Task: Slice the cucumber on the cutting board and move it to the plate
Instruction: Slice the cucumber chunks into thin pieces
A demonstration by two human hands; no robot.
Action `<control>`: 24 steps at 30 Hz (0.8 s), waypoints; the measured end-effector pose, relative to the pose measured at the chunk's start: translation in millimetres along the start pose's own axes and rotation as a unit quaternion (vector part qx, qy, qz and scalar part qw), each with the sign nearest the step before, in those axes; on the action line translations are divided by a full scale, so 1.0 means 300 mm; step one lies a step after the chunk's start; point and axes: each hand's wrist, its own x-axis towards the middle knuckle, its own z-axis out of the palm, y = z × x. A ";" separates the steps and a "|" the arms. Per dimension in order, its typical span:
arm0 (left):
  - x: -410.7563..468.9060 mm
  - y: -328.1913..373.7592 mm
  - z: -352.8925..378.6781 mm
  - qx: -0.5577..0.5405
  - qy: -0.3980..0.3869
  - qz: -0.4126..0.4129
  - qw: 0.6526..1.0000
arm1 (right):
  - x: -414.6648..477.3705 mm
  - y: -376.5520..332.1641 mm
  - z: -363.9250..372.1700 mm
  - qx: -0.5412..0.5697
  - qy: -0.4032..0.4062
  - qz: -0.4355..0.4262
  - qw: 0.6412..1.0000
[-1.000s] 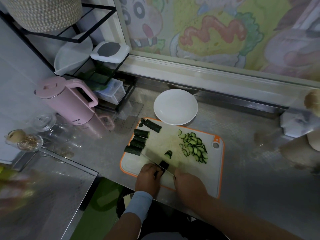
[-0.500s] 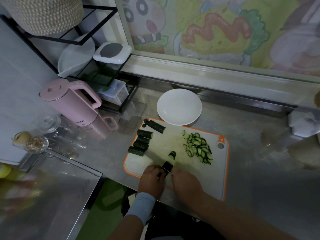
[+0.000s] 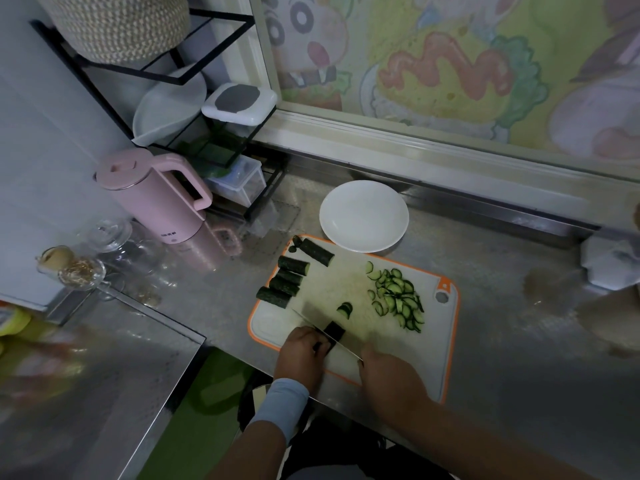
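An orange-rimmed white cutting board (image 3: 433, 348) lies on the steel counter. Near its front edge my left hand (image 3: 301, 355) holds a short dark cucumber piece (image 3: 334, 331). My right hand (image 3: 391, 375) grips the handle of a knife (image 3: 311, 318), whose blade runs leftward across that piece. Two fresh slices (image 3: 345, 309) lie just beyond the blade. A heap of thin slices (image 3: 398, 299) sits on the board's right half. Several uncut cucumber chunks (image 3: 289, 278) lie along its left side. The white plate (image 3: 363, 216) stands behind the board with nothing on it.
A pink kettle (image 3: 156, 195) stands left of the board, with glass jars (image 3: 110, 244) and a small dish (image 3: 81, 271) in front of it. A black wire rack (image 3: 194, 133) with containers fills the back left corner. A window ledge (image 3: 415, 150) runs behind the plate.
The view has shifted slightly left and nearer. My hands have kept their grip on the cucumber piece and the knife, with the blade still on the piece.
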 end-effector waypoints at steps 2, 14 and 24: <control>-0.003 0.001 0.001 0.001 0.002 0.000 1.000 | -0.001 -0.001 0.007 -0.004 -0.003 0.004 1.000; -0.004 -0.011 0.029 -0.009 0.039 0.029 0.999 | 0.106 -0.056 0.051 -0.007 0.004 0.021 1.000; -0.007 -0.009 -0.001 -0.002 0.007 0.019 1.000 | 0.058 -0.056 0.030 -0.012 0.026 0.012 1.000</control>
